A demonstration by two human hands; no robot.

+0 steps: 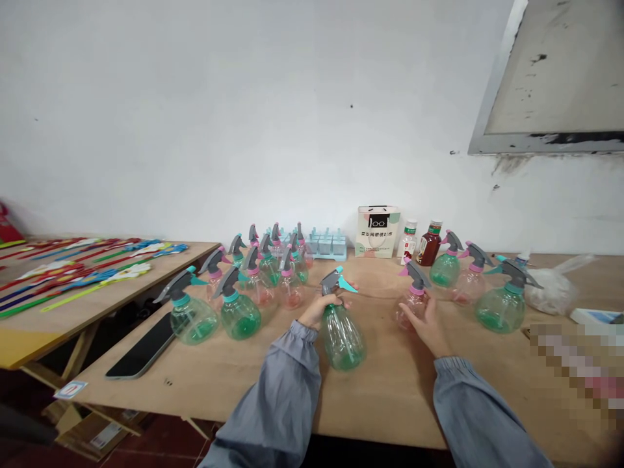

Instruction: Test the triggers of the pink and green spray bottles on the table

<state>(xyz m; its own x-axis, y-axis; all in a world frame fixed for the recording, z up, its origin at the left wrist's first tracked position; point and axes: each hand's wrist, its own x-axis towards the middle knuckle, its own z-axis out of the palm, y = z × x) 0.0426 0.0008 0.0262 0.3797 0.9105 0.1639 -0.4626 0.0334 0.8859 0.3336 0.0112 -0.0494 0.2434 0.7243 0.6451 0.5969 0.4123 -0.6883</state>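
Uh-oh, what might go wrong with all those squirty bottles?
The green spray bottle leans in the left hand, so it might slip if the grip loosens. The bottles on the left, like the pink one with the grey trigger, stand close together, so one bump could topple several. And the phone lies right beside another green bottle, which might fall onto it.
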